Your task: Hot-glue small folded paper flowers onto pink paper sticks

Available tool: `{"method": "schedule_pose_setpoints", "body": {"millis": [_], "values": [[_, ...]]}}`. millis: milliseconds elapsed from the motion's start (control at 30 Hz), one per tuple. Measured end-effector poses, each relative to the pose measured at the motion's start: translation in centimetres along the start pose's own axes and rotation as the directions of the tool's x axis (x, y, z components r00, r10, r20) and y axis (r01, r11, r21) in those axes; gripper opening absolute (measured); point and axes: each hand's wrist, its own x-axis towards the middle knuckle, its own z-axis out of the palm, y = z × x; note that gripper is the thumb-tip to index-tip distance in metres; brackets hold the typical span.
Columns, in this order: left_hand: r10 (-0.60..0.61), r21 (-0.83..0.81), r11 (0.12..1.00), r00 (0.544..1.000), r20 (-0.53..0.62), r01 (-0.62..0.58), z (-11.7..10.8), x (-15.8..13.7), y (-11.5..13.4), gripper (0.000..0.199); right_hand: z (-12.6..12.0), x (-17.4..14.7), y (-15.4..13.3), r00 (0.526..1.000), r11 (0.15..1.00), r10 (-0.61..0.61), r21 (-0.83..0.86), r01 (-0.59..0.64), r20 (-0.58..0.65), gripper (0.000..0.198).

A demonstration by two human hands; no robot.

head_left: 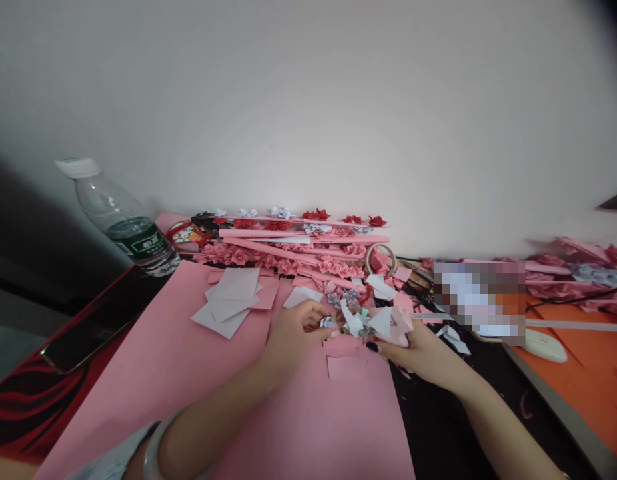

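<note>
A loose bunch of paper pieces (356, 320), mostly white and pale blue with some pink, is between my two hands above the pink sheet (228, 400). My left hand (301, 327) curls its fingers against the left end of the bunch. From the other side, my right hand (418, 350) grips it, thumb in front; its other fingers are mostly hidden behind the paper. Small pink squares (346, 367) lie just below. White paper squares (228, 300) are stacked loosely to the left of my left hand.
Pink, red and pale blue paper flowers (288, 267) on rolled pink stems line the wall. A roll of tape (381, 260) stands among them. At left are a water bottle (133, 233) and a dark phone (88, 333). A white mouse (546, 345) lies on orange paper (588, 373).
</note>
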Motion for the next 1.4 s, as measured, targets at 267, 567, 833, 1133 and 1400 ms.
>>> {"method": "schedule_pose_setpoints", "body": {"millis": [267,567,833,1133,1400], "values": [[-0.016,-0.047,0.999,1.0,-0.015,0.016,0.0,0.3,-0.3,0.023,-0.2,0.0,0.6,0.986,0.985,-0.073,-0.166,0.048,-0.148,0.024],[-0.006,-0.113,0.994,1.0,0.002,0.006,0.0,0.1,-0.3,0.023,-3.0,0.8,2.7,0.851,0.895,-0.185,-0.442,-0.061,-0.491,0.035],[0.004,-0.096,0.995,1.0,0.013,-0.002,0.0,0.2,-0.6,0.023,-4.0,1.8,6.1,0.852,0.744,-0.149,-0.624,-0.238,-0.502,0.049],[-0.034,-0.1,0.994,0.997,0.071,0.04,0.2,-0.3,0.0,0.024,-3.2,1.1,3.5,0.637,0.756,-0.522,-0.653,0.038,-0.567,0.034],[-0.019,-0.21,0.975,0.966,0.257,0.075,0.5,-0.4,-0.4,0.034,2.5,0.2,-0.6,0.795,0.771,-0.584,-0.421,0.479,-0.165,0.026]]}}
